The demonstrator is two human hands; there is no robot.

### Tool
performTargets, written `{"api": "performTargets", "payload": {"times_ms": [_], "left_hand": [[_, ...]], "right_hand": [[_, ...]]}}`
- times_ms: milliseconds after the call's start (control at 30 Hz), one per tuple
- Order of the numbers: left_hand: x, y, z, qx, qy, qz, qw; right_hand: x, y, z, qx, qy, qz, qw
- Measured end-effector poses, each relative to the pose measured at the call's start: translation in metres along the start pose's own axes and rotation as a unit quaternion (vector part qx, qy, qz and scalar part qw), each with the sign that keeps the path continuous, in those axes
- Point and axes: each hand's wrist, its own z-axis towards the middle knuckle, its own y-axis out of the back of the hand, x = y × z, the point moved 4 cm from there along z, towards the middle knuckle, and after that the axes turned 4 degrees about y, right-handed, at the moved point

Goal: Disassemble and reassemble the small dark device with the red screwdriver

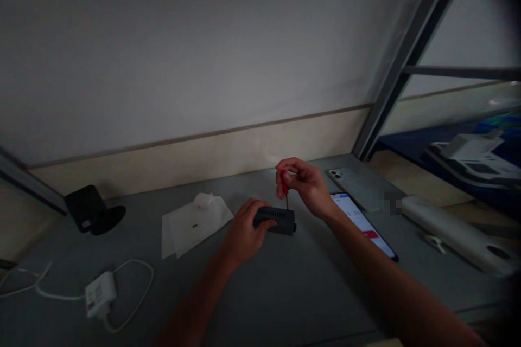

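Note:
My left hand (pixel 244 233) is wrapped round the left end of a small black box-shaped device (pixel 277 220) that rests on the grey table (pixel 309 293). Above its right end my right hand (pixel 306 184) pinches the red handle of a small screwdriver (pixel 284 185). The screwdriver stands nearly upright, and its thin shaft points down onto the top of the device.
White paper sheets (pixel 191 225) with a tiny dark speck lie left of the device. A black stand (pixel 91 209) sits far left, a white charger with its cable (pixel 100 294) near the front left. Two phones (pixel 364 222) and a long white object (pixel 451 233) lie to the right.

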Motion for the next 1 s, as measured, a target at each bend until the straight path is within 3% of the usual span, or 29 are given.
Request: {"api": "performTargets", "payload": {"times_ms": [733,1000], "left_hand": [[0.0005,-0.0005,-0.0014,-0.008,-0.002,0.024,1.000],[0.0055,0.0018,-0.0013,-0.045,0.001,0.053,0.998]], "right_hand": [[0.0027,-0.0017,-0.0011,0.011,-0.030,-0.005,0.999],[-0.0003,0.0013,0.0013,-0.018,-0.030,-0.011,0.999]]}}
